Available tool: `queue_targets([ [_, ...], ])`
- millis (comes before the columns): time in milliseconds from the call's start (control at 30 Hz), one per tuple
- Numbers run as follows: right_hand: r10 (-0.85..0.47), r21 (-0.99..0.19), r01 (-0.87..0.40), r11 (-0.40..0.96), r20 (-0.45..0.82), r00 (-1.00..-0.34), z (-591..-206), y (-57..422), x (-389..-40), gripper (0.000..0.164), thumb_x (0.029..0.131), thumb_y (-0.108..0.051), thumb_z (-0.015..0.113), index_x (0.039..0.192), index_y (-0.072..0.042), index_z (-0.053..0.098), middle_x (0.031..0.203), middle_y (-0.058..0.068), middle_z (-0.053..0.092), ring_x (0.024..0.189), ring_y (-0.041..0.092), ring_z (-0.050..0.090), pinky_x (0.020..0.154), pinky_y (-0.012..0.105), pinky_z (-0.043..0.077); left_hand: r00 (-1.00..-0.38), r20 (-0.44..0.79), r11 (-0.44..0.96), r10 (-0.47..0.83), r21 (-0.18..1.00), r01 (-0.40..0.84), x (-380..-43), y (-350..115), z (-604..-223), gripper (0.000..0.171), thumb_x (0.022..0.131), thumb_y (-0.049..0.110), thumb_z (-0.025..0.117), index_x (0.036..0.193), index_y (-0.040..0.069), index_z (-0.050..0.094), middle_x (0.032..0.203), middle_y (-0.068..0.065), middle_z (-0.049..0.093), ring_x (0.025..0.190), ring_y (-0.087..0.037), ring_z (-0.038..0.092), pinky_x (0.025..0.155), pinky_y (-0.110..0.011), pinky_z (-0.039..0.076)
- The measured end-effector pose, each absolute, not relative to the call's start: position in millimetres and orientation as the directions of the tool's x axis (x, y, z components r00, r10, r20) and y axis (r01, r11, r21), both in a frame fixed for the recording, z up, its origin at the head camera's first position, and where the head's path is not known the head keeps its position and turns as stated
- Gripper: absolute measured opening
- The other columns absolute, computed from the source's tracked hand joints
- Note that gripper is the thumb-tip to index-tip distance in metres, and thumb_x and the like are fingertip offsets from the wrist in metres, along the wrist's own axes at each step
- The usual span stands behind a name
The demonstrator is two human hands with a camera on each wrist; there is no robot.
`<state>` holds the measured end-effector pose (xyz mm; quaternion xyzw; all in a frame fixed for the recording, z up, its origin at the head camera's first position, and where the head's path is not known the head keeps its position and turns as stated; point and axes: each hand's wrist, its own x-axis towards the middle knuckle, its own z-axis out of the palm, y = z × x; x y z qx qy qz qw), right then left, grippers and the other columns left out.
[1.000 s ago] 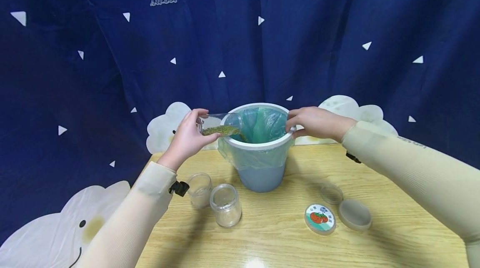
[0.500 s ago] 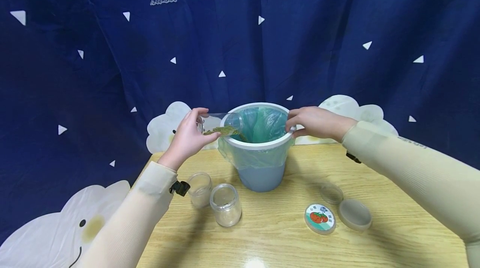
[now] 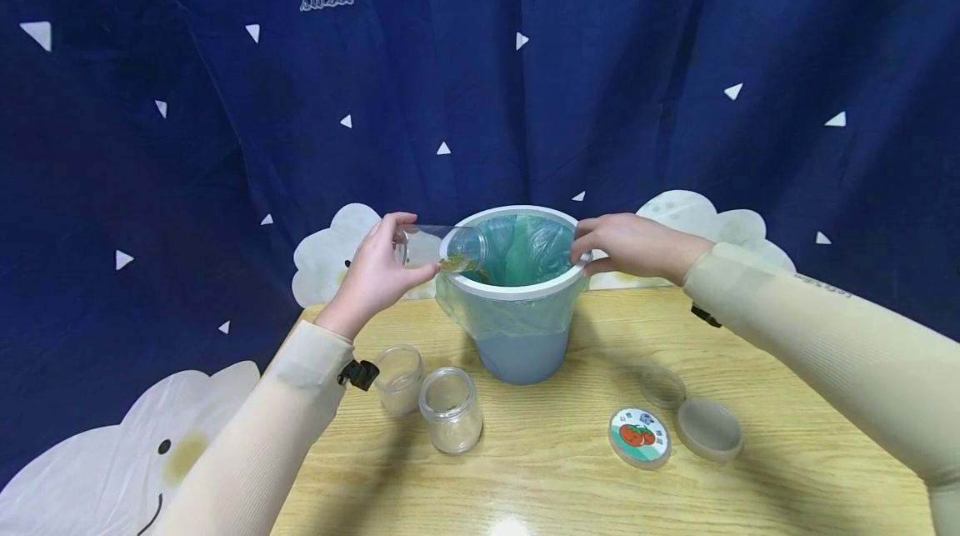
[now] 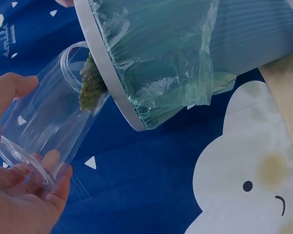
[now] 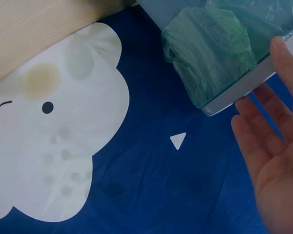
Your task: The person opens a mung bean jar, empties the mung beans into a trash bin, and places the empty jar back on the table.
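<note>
My left hand (image 3: 378,273) grips a clear jar (image 3: 426,244) by its base end, tipped onto its side at the left of the trash can (image 3: 522,353). Small green-yellow grains (image 4: 92,87) lie near the jar's mouth, which is over the can's white rim. A thin green bag (image 3: 517,315) lines the can and folds over the outside. On the opposite side, my right hand (image 3: 630,246) holds the rim (image 5: 234,95) between thumb and fingers. What lies at the can's bottom is hidden.
Two clear open jars, one glass-like jar (image 3: 452,411) and another jar (image 3: 399,382), stand front left on the wooden table (image 3: 555,469). At right lie a tomato-printed lid (image 3: 639,438), a plain lid (image 3: 709,429) and a see-through lid (image 3: 663,387). A blue curtain (image 3: 480,86) hangs behind.
The grains in the tilted jar have dwindled from a long layer to a small heap near its mouth. Both hands and the can stay nearly in place.
</note>
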<state>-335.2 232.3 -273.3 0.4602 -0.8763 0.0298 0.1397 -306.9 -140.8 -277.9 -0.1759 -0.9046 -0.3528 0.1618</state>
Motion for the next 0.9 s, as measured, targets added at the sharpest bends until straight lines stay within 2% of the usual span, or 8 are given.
queue_targets([
  [467,-0.787,0.076,-0.802,0.593,0.264,-0.557,-273.9,233.2,-335.1,0.017,0.08,-0.013,0.086,0.09,-0.02,0.074,0.097,-0.001,0.069,0.086,0.022,0.068,0.078,0.039,0.057,-0.87,0.448,0.67,0.207,0.582,0.46,-307.1,-138.5,-274.6,0.08,0.079,0.021,0.088,0.144,0.003,0.044,0.133,-0.014,0.063,0.121,-0.036,0.057,0.104,-0.051,0.048],
  [900,-0.792,0.092,-0.802,0.591,0.258,-0.554,-273.3,233.4,-335.3,0.017,0.08,-0.014,0.086,0.091,-0.02,0.074,0.097,0.0,0.069,0.086,0.018,0.066,0.079,0.038,0.057,-0.862,0.467,0.633,0.2,0.61,0.477,-307.2,-135.3,-274.3,0.076,0.079,0.019,0.089,0.126,0.006,0.031,0.124,-0.014,0.062,0.115,-0.034,0.055,0.101,-0.05,0.048],
])
